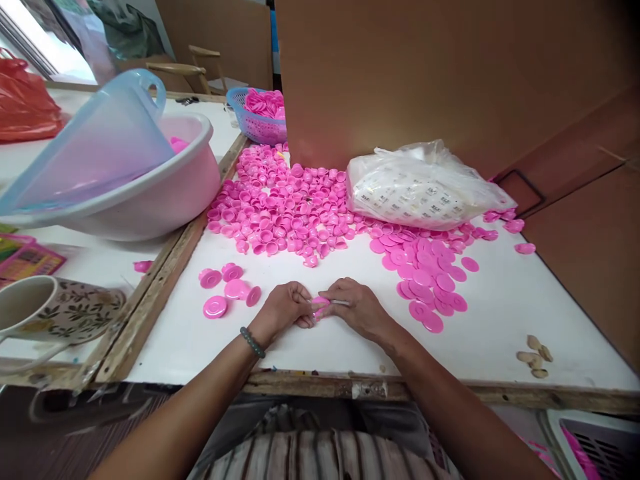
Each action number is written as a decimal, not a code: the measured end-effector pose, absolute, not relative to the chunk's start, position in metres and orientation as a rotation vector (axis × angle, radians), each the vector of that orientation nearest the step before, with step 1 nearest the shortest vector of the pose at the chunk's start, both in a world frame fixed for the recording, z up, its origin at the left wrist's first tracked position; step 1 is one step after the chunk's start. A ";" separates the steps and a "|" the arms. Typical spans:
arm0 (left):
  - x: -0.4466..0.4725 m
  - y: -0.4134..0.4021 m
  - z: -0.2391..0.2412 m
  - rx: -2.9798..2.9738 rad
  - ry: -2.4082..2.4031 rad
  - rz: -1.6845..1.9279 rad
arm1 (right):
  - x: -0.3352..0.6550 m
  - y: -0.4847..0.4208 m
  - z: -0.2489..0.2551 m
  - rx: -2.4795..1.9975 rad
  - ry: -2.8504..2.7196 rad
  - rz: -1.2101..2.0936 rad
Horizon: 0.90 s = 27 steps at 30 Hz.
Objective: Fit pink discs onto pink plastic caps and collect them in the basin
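Observation:
My left hand (291,305) and my right hand (356,303) meet above the white tabletop near its front edge, fingers closed. Between their fingertips is a small pink plastic piece (321,303), mostly covered, so its exact shape is hidden. Something thin and whitish (341,303) shows along the right fingers; I cannot make out what it is. To the left of my hands lie several pink toy cup-and-saucer pieces (215,307). Flat pink discs (423,277) spread in an overlapping pile on the right. Beyond my hands lies a large heap of small pink toy cups (280,207).
A plastic bag of printed white labels (415,190) rests against a tall cardboard box (425,80). On the left stand a large basin (190,180) with a blue scoop-like container (100,133), and a floral mug (85,310). A blue basket (255,127) stands behind; nutshells (535,357) lie right.

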<state>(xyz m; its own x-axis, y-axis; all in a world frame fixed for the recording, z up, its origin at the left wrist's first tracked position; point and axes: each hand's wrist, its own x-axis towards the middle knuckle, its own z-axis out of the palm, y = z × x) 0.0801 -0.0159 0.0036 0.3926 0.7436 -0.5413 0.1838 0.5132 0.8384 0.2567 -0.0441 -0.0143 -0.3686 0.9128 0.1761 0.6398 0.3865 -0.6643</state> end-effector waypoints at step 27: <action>0.051 -0.051 0.018 2.712 1.520 0.475 | 0.318 -0.016 -0.027 -2.078 -1.929 -0.086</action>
